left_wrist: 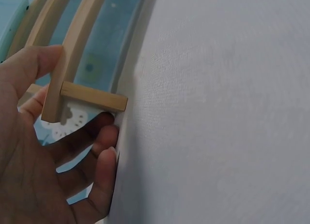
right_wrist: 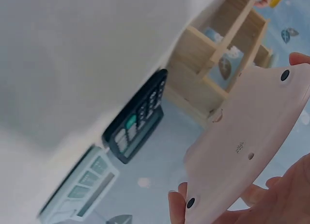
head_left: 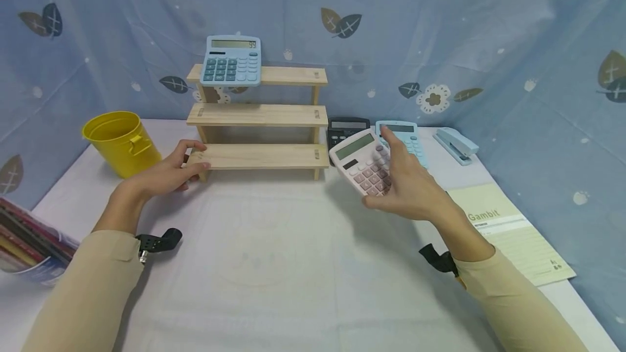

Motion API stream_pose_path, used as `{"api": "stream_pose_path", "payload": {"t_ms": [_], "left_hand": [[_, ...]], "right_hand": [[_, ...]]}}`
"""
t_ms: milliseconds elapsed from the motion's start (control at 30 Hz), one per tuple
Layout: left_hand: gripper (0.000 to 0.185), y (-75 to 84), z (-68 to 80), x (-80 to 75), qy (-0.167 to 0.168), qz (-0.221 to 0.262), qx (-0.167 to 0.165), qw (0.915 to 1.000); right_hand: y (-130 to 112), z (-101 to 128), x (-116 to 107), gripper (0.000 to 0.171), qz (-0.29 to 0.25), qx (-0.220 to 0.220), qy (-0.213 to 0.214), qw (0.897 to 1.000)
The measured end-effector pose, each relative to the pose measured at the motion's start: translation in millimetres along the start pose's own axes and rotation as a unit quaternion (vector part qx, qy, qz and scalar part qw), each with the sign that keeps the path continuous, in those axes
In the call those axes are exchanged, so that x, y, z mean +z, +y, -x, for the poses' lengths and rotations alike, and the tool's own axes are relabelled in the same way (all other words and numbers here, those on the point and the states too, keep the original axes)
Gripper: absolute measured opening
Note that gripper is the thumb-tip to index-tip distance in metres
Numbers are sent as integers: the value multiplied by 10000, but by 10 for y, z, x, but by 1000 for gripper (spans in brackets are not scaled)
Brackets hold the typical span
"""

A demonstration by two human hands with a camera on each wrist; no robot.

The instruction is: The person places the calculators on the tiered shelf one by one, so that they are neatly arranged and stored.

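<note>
A three-step wooden shelf (head_left: 257,156) stands at the back of the table. My left hand (head_left: 163,170) holds the left end of its lowest board, thumb and forefinger pinching it in the left wrist view. A blue calculator (head_left: 232,62) leans on the top step. My right hand (head_left: 415,186) grips a pink calculator (head_left: 364,164) by its edges, above the table and right of the shelf. Its underside shows in the right wrist view. Behind it lie a black calculator (head_left: 347,125) and a light blue calculator (head_left: 409,136), both partly hidden in the head view.
A yellow bucket (head_left: 117,143) stands left of the shelf. At the left edge is a container of pencils (head_left: 36,238). To the right are a light blue stapler (head_left: 456,144) and a Gambit notebook (head_left: 513,232). A patterned blue curtain (head_left: 381,26) hangs behind.
</note>
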State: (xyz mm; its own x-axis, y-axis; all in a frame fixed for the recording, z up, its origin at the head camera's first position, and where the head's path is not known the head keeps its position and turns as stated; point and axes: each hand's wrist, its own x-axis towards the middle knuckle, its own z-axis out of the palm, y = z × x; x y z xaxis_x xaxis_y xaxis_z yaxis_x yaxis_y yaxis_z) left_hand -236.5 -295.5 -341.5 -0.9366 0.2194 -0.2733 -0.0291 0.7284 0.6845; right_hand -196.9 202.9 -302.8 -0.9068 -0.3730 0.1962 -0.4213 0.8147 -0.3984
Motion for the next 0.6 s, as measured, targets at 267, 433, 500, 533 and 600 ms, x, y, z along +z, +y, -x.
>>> {"api": "stream_pose_path", "payload": {"t_ms": [267, 433, 500, 533, 600], "left_hand": [[68, 12, -70, 20, -17, -82, 21, 10000], [68, 21, -59, 28, -4, -78, -14, 10000], [68, 10, -43, 21, 6, -67, -20, 10000], [68, 4, -37, 18, 8, -73, -33, 10000], [69, -1, -27, 14, -12, -120, -53, 9999]], "right_hand": [[-34, -40, -19, 129, -57, -330, 316, 9989], [-61, -127, -18, 127, -159, -400, 546, 9976], [-78, -186, -22, 127, -222, -409, 625, 9970], [-87, -215, -26, 127, -257, -405, 660, 9967], [-97, -268, -33, 127, -323, -385, 709, 9962]]}}
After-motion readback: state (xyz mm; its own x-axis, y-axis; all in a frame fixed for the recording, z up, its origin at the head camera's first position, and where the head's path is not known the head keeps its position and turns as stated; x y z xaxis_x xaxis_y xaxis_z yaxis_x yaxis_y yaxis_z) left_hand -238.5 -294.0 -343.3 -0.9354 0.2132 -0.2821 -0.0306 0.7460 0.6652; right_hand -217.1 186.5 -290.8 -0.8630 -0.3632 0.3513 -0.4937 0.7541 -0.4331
